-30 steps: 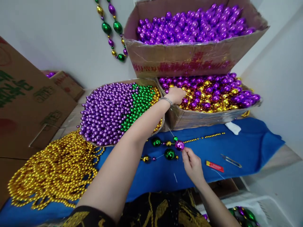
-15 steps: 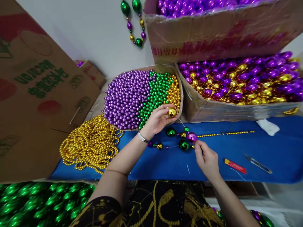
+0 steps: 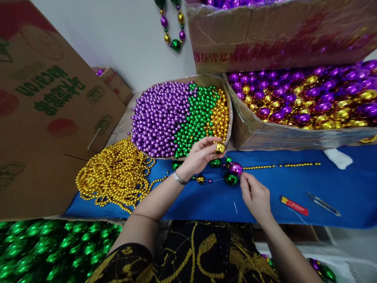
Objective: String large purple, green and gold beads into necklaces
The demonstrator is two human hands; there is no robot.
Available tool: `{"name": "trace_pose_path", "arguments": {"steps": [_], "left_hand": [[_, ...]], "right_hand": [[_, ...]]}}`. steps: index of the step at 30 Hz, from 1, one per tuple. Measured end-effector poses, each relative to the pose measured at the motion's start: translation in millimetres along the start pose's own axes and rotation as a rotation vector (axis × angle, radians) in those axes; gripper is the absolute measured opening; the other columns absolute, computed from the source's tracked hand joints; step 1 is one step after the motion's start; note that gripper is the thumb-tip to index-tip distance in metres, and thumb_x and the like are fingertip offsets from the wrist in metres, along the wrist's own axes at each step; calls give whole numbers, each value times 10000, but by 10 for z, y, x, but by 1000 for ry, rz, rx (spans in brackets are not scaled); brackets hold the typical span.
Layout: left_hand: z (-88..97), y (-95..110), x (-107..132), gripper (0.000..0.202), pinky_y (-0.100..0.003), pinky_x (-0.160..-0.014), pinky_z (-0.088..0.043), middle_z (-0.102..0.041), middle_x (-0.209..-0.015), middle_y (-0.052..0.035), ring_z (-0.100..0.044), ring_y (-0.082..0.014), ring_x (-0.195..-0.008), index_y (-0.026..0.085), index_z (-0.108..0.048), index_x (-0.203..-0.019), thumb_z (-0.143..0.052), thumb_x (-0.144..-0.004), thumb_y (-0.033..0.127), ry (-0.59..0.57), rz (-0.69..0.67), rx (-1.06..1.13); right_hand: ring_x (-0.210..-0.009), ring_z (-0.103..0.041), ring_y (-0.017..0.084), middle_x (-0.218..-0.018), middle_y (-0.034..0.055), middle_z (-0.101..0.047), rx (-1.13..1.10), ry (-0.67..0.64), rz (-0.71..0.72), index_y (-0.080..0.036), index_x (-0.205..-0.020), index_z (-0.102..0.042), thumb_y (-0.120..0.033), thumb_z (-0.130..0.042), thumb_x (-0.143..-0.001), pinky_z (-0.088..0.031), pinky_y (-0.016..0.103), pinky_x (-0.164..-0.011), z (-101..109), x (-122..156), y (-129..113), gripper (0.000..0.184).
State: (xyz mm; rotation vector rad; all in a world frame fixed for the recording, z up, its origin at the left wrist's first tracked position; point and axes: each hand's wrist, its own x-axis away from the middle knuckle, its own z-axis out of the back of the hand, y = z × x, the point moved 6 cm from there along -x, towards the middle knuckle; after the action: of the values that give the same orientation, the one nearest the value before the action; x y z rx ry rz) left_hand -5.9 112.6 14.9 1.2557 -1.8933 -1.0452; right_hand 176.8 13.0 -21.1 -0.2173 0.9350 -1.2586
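Gold bead [image 3: 220, 148], gripped between thumb and fingers of the left hand [image 3: 200, 157], ten o'clock from the purple bead [image 3: 235, 168], itself pinched at four o'clock by the right hand [image 3: 257, 196], fingertips closed.

A blue cloth [image 3: 200, 204] covers the worktop. Just left of the right hand's [image 3: 256, 196] grip, a strand of green, gold and purple beads [image 3: 200, 179] lies partly on it; a string of small gold beads [image 3: 260, 167] runs off to the right. Further right lie a white scrap [image 3: 338, 158], a red-and-yellow packet [image 3: 294, 205] and slim metal snips [image 3: 324, 204]. Nearer the wearer than that grip is a short white thread [image 3: 235, 207]. Well left of the left hand's [image 3: 197, 157] grip, gold bead strands [image 3: 108, 177] lie heaped; beyond it stands a box of small beads [image 3: 231, 118].
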Motion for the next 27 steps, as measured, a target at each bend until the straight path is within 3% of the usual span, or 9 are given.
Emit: {"name": "trace_pose_path", "arguments": {"steps": [5,9,14,19,22,27], "left_hand": [[-33,-92,93,373,-350,-884,-580,-695,-1040,-54,-685,-178,-946,203,-688,-1063,-815,-719,268,-1,-9,10],[23,-135,120,376,-337,-872,-581,-706,-1001,-52,-698,-177,-925,193,-699,-1059,-826,-714,275,38,10,77],[81,-156,152,370,-311,-839,-582,-705,-959,-43,-699,-163,-894,194,-709,-1041,-835,-706,290,73,12,99],[144,-106,213,380,-329,-839,-582,-697,-965,-43,-688,-164,-896,192,-702,-1045,-839,-700,277,93,-47,-8],[167,-137,241,372,-335,-843,-576,-703,-974,-57,-687,-169,-903,187,-697,-1065,-817,-730,296,76,-18,10],[162,-173,276,360,-295,-842,-557,-702,-1054,-67,-667,-142,-913,194,-697,-1078,-808,-745,271,53,-80,-84]], "right_hand": [[-741,-669,178,-847,56,-694,-18,-104,-71,-196,-1042,-610,-314,-420,-1008,-528,279,-707,-105,20,41,226],[-886,-654,197,-974,97,-647,-26,-33,-10,-196,-1071,-651,-322,-454,-994,-544,311,-771,-78,37,46,246],[-786,-650,163,-873,50,-643,-47,-14,24,-219,-1060,-683,-282,-526,-972,-550,278,-734,-67,45,13,190],[-775,-663,167,-870,59,-667,0,54,38,-226,-1016,-707,-293,-560,-954,-566,280,-732,-39,41,-46,173],[-788,-674,162,-881,54,-679,-45,20,47,-220,-1003,-702,-283,-562,-956,-566,278,-750,-67,33,-67,161],[-752,-692,170,-896,53,-673,-225,-116,-141,-216,-997,-682,-365,-568,-952,-590,301,-737,-226,81,82,193]]}}
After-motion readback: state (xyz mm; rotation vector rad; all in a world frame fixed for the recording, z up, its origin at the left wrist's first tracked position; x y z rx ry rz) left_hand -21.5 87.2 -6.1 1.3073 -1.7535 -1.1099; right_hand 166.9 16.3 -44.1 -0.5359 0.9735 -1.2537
